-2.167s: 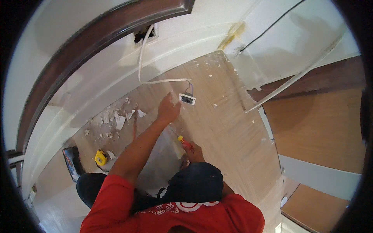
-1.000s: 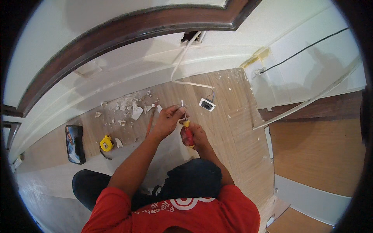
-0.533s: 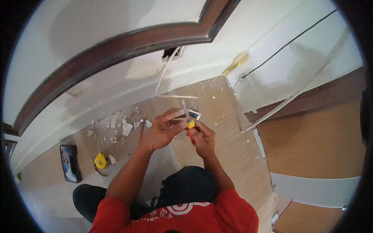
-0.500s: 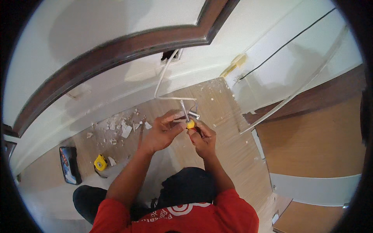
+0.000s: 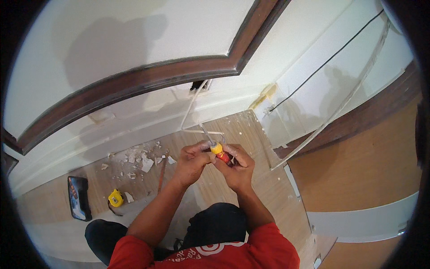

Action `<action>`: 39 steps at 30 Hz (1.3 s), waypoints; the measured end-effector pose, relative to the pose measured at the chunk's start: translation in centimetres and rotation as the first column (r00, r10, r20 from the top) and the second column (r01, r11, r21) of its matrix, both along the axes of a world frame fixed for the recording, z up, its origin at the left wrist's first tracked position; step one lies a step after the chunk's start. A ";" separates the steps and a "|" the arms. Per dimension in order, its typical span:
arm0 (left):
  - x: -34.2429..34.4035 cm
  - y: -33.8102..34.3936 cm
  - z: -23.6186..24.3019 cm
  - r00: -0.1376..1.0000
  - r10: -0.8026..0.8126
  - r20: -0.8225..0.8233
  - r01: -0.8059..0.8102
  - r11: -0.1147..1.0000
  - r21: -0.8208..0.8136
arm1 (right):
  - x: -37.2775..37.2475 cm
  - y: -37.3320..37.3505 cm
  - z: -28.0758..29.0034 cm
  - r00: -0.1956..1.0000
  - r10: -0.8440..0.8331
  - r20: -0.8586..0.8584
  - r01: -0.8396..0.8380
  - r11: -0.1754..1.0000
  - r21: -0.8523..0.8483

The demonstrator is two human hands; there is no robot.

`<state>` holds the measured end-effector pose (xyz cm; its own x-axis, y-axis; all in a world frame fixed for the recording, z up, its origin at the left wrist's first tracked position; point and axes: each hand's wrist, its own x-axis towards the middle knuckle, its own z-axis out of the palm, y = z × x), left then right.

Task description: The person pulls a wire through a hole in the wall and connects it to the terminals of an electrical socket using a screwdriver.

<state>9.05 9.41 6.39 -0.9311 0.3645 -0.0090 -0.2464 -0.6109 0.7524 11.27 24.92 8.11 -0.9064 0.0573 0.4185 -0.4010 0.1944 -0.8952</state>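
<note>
A screwdriver point(image 5: 218, 150) with a yellow and red handle points up and away to the left. My right hand point(image 5: 237, 169) is closed round its handle. Beside the yellow collar, my left hand point(image 5: 190, 166) is closed too, thumb and fingers bent together; what lies between them is hidden. A white cable point(image 5: 188, 112) comes out of a wall opening point(image 5: 197, 85), bends near the floor and runs toward my fingers. Its end by my hands is partly covered.
Broken plaster pieces point(image 5: 147, 165) lie on the floor to my left. Near them are a yellow tape measure point(image 5: 115, 198) and a dark case point(image 5: 79, 198). Wooden panels point(image 5: 358, 179) stand at the right. A black cable point(image 5: 327, 62) hangs along the right wall.
The screwdriver has tilted further left and its handle shows more. My hands have drawn closer together around it. A small white piece seen by my fingers earlier is now hidden. The view has shifted slightly.
</note>
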 end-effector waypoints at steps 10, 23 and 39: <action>0.1 -0.2 -1.2 0.951 0.097 -0.292 -0.209 0.901 -0.380 | 0.5 -0.1 1.1 0.997 0.057 -0.046 -0.054 0.997 0.056; 0.6 1.1 0.6 0.998 0.062 0.014 -0.063 0.997 0.038 | 0.3 0.9 0.2 0.991 0.045 0.126 -0.025 0.987 -0.156; 0.2 0.6 0.1 0.993 0.091 -0.075 -0.102 0.984 -0.149 | 0.9 1.5 -0.6 0.817 0.396 0.418 -0.118 0.826 -0.552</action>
<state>9.21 10.02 6.53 -0.9622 0.2723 0.0071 -0.1370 -0.5063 0.8514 12.14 26.37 7.48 -0.9836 -0.1439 -0.1091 0.1545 -0.3579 -0.9209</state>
